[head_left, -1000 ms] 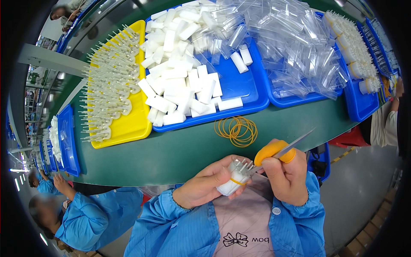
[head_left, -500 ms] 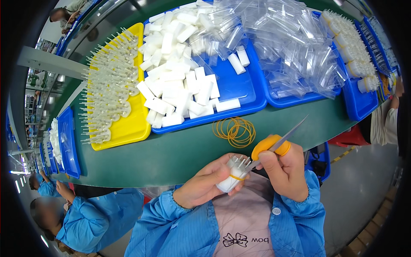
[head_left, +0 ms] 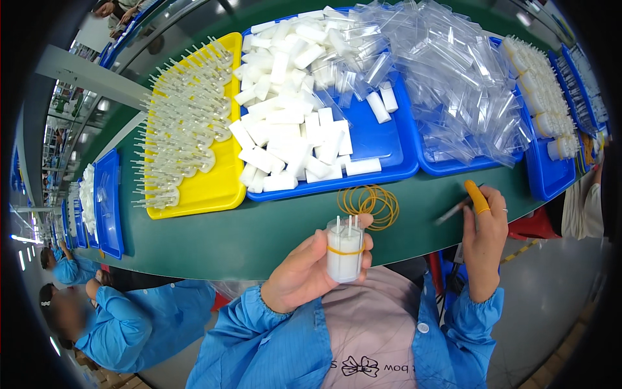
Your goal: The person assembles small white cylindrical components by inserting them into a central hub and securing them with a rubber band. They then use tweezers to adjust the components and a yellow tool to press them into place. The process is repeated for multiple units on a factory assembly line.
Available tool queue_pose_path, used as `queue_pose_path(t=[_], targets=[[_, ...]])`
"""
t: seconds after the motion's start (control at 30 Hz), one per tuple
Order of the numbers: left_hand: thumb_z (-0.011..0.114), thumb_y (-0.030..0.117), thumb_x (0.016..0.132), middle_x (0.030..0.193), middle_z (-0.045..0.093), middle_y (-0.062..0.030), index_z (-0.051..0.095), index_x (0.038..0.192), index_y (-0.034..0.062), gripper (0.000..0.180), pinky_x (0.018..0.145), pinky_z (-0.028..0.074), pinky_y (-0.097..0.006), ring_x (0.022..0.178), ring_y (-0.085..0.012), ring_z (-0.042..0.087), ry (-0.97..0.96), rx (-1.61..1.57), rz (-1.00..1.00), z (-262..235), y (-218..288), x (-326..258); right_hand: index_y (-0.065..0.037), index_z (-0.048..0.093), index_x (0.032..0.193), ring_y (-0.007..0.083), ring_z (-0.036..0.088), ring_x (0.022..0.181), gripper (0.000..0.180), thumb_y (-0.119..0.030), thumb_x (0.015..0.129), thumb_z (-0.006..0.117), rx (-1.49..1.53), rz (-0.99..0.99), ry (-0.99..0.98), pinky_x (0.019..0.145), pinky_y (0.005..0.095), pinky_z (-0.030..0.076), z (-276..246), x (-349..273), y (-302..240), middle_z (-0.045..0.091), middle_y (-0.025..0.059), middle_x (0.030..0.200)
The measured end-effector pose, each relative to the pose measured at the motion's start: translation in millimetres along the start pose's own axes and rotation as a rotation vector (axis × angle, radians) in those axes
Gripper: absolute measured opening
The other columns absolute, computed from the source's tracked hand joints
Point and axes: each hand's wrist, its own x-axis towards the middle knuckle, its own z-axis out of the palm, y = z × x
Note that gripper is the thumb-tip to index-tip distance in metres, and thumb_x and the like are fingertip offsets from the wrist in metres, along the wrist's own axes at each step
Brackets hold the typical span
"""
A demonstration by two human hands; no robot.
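My left hand [head_left: 303, 271] is wrapped round a small bundle [head_left: 345, 260]. It is a white cylinder in a clear plastic sleeve, held upright, with a yellow rubber band round its middle and thin white rods sticking up from the top. Off to the right, my right hand [head_left: 487, 235] is raised over the table's front edge. An orange finger cot covers its extended index finger. Close to its thumb is a blurred, slim metal tool [head_left: 451, 212], perhaps tweezers, which the fingers do not appear to grip. Yellow rubber bands [head_left: 376, 206] lie loose just beyond the bundle.
Across the green table [head_left: 285, 227] stand a yellow tray [head_left: 223, 194] of rodded white parts, a blue tray [head_left: 389, 146] of white blocks, and another blue tray [head_left: 447, 167] of clear sleeves. Finished-looking bundles [head_left: 544, 123] stand far right. A person in blue [head_left: 149, 324] sits at left.
My right hand has moved away from the bundle to the right, and the pointed metal tool has left the bundle's rods. My left hand has turned the bundle more upright.
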Motion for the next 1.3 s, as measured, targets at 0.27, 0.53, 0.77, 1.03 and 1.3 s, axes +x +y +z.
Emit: queue_pose_path(t=[0.27,0.53,0.77,1.03,1.3], targets=[[0.054,0.034,0.092,0.129,0.043,-0.0132,0.021,0.143,0.0043,0.067,0.094,0.045,-0.038,0.113,-0.0235,0.050,-0.063,-0.030,0.007,-6.1,0.6,3.2,0.000,0.061,0.109,0.0294,0.055,0.098,0.051,-0.016,0.064,0.079,0.737,-0.065,-0.218,0.082,0.0358,0.046,-12.7,-3.8,-60.8,0.054,0.0128,0.109],[0.047,0.031,0.096,0.135,0.039,-0.0137,0.018,0.144,0.0045,0.063,0.100,0.040,-0.043,0.121,-0.0272,0.045,0.038,-0.047,-0.007,4.4,-3.8,-0.6,-0.001,0.063,0.103,0.0276,0.053,0.099,0.051,-0.017,0.056,0.078,0.548,-0.366,-0.150,0.081,0.0418,0.042,12.2,-8.6,-98.3,0.052,0.0085,0.113],[0.050,0.032,0.094,0.133,0.042,-0.0130,0.023,0.141,0.0036,0.062,0.103,0.038,-0.042,0.123,-0.0256,0.045,-0.001,-0.014,0.016,3.7,-4.8,-1.6,-0.004,0.061,0.110,0.0307,0.053,0.102,0.057,-0.020,0.058,0.079,0.685,-0.159,-0.233,0.087,0.0437,0.040,5.6,4.2,-103.6,0.052,0.0099,0.113],[0.061,0.042,0.086,0.127,0.048,-0.0174,0.031,0.136,-0.0017,0.073,0.100,0.041,-0.043,0.115,-0.0300,0.051,-0.045,0.049,-0.047,3.1,-0.1,-1.7,-0.003,0.058,0.116,0.0322,0.050,0.106,0.067,-0.024,0.057,0.081,0.716,-0.265,-0.290,0.092,0.0443,0.039,12.0,4.7,-89.0,0.051,0.0119,0.116],[0.066,0.036,0.085,0.128,0.050,-0.0127,0.037,0.135,0.0023,0.067,0.099,0.040,-0.035,0.117,-0.0218,0.052,0.000,0.333,-0.003,-1.1,0.0,0.5,-0.003,0.060,0.113,0.0312,0.050,0.104,0.068,-0.031,0.055,0.082,0.745,-0.146,-0.333,0.093,0.0475,0.037,3.9,7.2,-93.5,0.051,0.0107,0.112]])
